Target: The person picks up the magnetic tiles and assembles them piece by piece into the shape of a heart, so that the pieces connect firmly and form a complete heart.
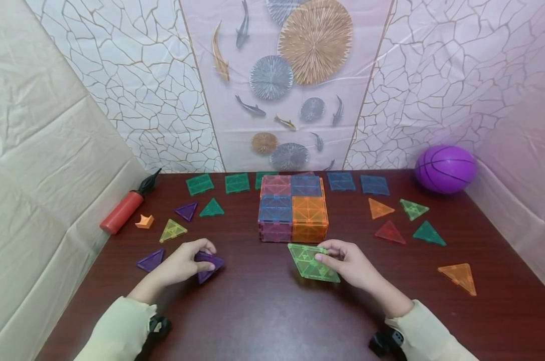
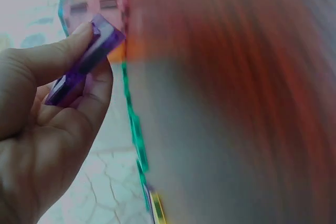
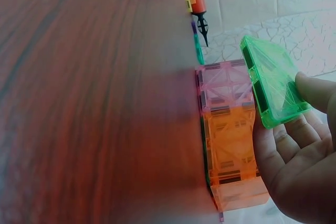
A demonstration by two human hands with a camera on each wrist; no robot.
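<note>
My left hand [image 1: 182, 263] pinches a purple triangular magnetic tile [image 1: 210, 265] between thumb and fingers, just above the table. The left wrist view shows this purple tile [image 2: 86, 59] edge-on. In my right hand [image 1: 351, 263] is a bright green see-through magnetic tile [image 1: 309, 263] with a four-sided outline, tilted and gripped at its right side. The right wrist view shows the green tile [image 3: 275, 82] with the thumb on its face and fingers behind. Between and beyond the hands stands a block built of square magnetic tiles [image 1: 277, 208], pink, blue and orange, apart from both hands.
Loose triangles lie left, including a yellow one [image 1: 173, 230] and a purple one [image 1: 150, 259], and right, including a red one [image 1: 391, 232] and an orange one [image 1: 459, 277]. Green squares [image 1: 237, 183] and blue squares [image 1: 375, 185] line the back, between a red pump [image 1: 122, 211] and a purple ball [image 1: 446, 169].
</note>
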